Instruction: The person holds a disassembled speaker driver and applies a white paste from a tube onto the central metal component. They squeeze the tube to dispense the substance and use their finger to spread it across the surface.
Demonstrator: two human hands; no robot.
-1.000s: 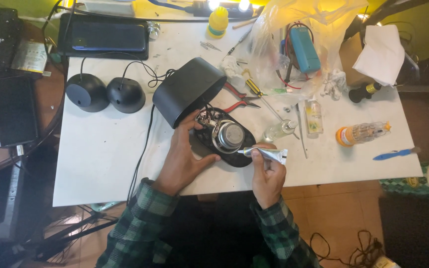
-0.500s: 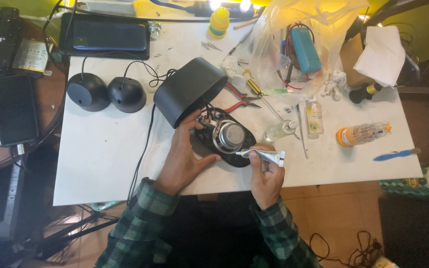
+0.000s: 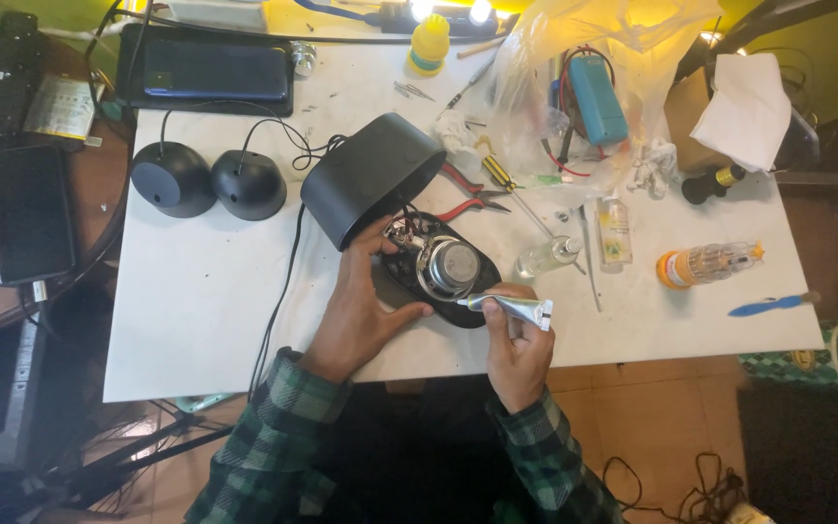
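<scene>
- I see the open speaker base (image 3: 438,272), a black oval plate with a round silver driver, lying near the front edge of the white desk (image 3: 196,311).
- My left hand (image 3: 366,306) is curled around the base's left side, thumb on its front rim and fingers reaching up to the wiring at its top.
- My right hand (image 3: 516,340) pinches a small silver tube (image 3: 511,309), its tip touching the right rim of the base.
- The black speaker shell (image 3: 370,175) leans tilted just behind the base, touching it.
- Red-handled pliers (image 3: 467,194) and a yellow-handled screwdriver (image 3: 506,184) lie just right of the shell.
- Two black dome speakers (image 3: 210,182) sit side by side, well to the left.
</scene>
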